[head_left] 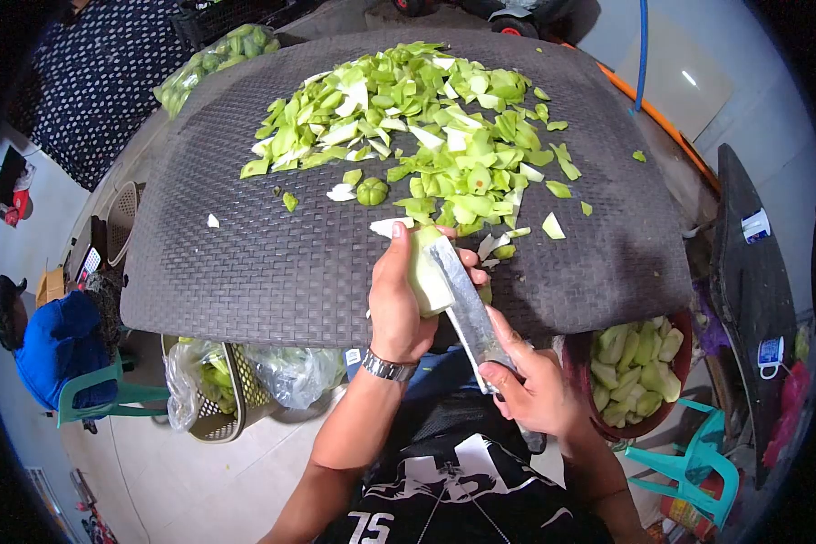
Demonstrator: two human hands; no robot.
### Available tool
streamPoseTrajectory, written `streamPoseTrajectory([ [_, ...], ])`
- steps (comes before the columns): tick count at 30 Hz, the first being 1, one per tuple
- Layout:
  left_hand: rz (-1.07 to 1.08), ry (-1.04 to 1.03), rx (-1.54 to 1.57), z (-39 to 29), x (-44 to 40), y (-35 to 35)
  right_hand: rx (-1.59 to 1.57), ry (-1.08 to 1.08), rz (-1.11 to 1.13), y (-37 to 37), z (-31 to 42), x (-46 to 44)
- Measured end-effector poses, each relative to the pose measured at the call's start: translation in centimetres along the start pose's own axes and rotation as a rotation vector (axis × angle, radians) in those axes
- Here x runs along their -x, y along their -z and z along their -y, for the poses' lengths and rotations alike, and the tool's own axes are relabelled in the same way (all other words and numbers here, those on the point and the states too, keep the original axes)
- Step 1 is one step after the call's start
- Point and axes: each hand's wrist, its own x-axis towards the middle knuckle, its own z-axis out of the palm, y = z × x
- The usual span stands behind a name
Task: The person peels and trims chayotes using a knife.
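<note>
My left hand, with a metal watch on its wrist, is wrapped round a pale green peeled chayote above the near edge of the table. Fingertips show on the chayote's far side. In my right hand is a knife with a broad, wet-looking blade, which lies slanted against the chayote's right side. Beyond my hands, a large heap of green peelings spreads over the dark woven tabletop. A small round green piece rests in front of the heap.
Below the table's right corner stands a dark red tub of peeled chayotes. At the left below are a plastic basket and clear bags. A bag of green produce is behind the table. Green plastic chairs stand on both sides.
</note>
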Motion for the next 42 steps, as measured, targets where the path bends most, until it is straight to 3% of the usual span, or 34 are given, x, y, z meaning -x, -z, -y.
streamPoseTrajectory([
  [1, -0.004, -0.008, -0.003, 0.1, -0.1, 0.2, -0.089, -0.118, 0.036, -0.1, 0.5, 0.0],
  [3, -0.013, -0.022, -0.01, 0.2, -0.4, 0.6, -0.167, -0.135, 0.043, -0.2, 0.2, 0.0],
  [12, -0.154, -0.138, -0.078, 0.8, -1.2, 0.9, -0.493, -0.089, 0.108, -0.8, -1.0, -1.2],
  [16, -0.177, -0.025, -0.044, 0.6, -1.3, 0.9, -0.54, -0.056, 0.121, -1.2, -0.8, -1.9],
  [22, -0.099, 0.114, 0.152, -0.1, -1.8, 1.6, -0.927, -0.194, 0.208, 0.9, 0.9, -2.9],
  [24, -0.074, 0.126, 0.155, -0.1, -1.9, 2.4, -0.848, -0.06, 0.152, 1.9, 1.6, -3.9],
  [27, -0.011, 0.155, 0.254, -0.7, -1.4, 2.9, -0.536, 0.123, -0.139, 2.4, 2.0, -5.3],
  [28, -0.011, 0.16, 0.27, -0.8, -1.3, 2.8, -0.445, 0.095, -0.277, 2.1, 1.8, -5.6],
  [30, -0.026, 0.155, 0.226, -1.1, -1.4, 2.8, -0.36, 0.077, -0.345, 2.6, 2.0, -5.6],
  [32, -0.058, 0.138, 0.105, -1.3, -1.7, 2.7, -0.377, 0.044, -0.333, 2.9, 1.9, -5.4],
  [37, -0.075, 0.23, 0.139, -1.1, -1.9, 2.6, -0.426, -0.021, -0.322, 2.7, 1.1, -4.2],
  [42, 0.05, 0.212, 0.069, -1.1, -0.9, 1.7, -0.435, -0.055, -0.284, 2.6, -0.1, -3.5],
])
